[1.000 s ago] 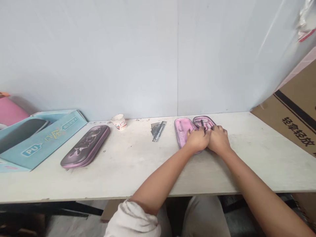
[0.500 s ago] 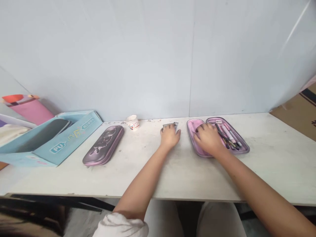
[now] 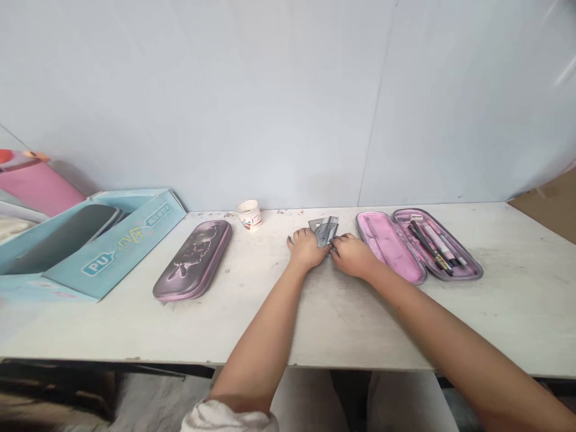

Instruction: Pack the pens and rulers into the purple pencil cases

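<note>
While the left hand (image 3: 308, 249) covers part of the rulers (image 3: 324, 228), the right hand (image 3: 353, 255) meets their near end; from here, I cannot tell whether either pinches them.

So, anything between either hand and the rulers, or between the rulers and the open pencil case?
Nothing visible separates the left hand or right hand from the rulers. Only the right hand intrudes between them and the open pencil case, on the near side.

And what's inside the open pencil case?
In the open pencil case, the right half holds dark pens and a pink-and-white pen; the left half shows pink lining. Anything beneath the pens is hidden, and the right forearm covers part of the left half's edge.
</note>
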Action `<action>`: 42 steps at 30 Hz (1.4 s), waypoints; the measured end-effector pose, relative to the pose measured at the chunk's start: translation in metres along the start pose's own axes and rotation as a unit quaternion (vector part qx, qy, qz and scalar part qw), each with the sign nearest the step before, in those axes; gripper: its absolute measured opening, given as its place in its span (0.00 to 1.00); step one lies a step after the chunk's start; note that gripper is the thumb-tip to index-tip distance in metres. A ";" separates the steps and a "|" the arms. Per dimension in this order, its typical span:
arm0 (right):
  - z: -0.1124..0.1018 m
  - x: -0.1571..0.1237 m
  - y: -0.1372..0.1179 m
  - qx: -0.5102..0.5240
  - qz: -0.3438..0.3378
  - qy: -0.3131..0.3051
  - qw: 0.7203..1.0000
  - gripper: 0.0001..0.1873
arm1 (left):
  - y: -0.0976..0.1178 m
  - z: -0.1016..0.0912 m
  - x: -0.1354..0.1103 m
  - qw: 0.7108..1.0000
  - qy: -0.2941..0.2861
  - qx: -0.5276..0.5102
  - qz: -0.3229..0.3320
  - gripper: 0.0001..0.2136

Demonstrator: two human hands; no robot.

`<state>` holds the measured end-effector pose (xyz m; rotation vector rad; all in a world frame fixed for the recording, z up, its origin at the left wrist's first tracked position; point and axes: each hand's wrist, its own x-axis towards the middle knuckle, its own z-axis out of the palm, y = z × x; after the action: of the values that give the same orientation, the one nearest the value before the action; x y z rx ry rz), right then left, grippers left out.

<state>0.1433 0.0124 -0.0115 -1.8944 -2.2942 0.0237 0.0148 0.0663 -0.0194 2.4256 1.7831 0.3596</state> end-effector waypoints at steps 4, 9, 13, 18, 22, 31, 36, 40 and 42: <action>-0.006 -0.009 0.001 0.004 -0.018 -0.012 1.000 0.16 | -0.005 -0.008 -0.005 0.999 -0.022 0.016 0.026 0.28; -0.018 -0.019 0.008 0.002 -0.044 -0.029 0.999 0.18 | -0.010 -0.018 -0.012 0.991 -0.055 0.004 0.119 0.20; -0.021 -0.010 0.014 0.001 -0.009 -0.029 1.000 0.19 | -0.008 -0.011 -0.008 0.995 0.000 -0.020 0.095 0.16; -0.012 0.014 0.009 0.027 -0.017 -0.022 0.999 0.22 | -0.010 0.001 -0.001 0.991 -0.030 -0.017 0.133 0.23; -0.007 0.031 0.007 0.057 -0.023 -0.047 0.997 0.19 | -0.014 -0.003 -0.003 0.995 0.012 0.037 0.094 0.20; -0.021 0.086 -0.006 0.286 0.066 -0.042 0.955 0.18 | -0.026 -0.005 0.001 0.995 0.099 -0.029 -0.016 0.19; -0.010 0.106 -0.031 0.485 0.149 -0.038 0.861 0.29 | -0.027 0.005 0.002 0.998 0.057 -0.018 0.001 0.26; -0.001 0.107 -0.042 0.574 0.195 -0.041 0.794 0.26 | -0.026 0.005 0.001 0.995 0.070 -0.069 -0.014 0.25; 0.000 0.105 -0.047 0.600 0.192 -0.048 0.775 0.24 | -0.027 0.004 0.002 0.987 0.086 -0.134 -0.029 0.23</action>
<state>0.0786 0.1057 0.0060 -1.4871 -1.1925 1.2959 -0.0083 0.0763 -0.0286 2.2106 1.7335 0.7692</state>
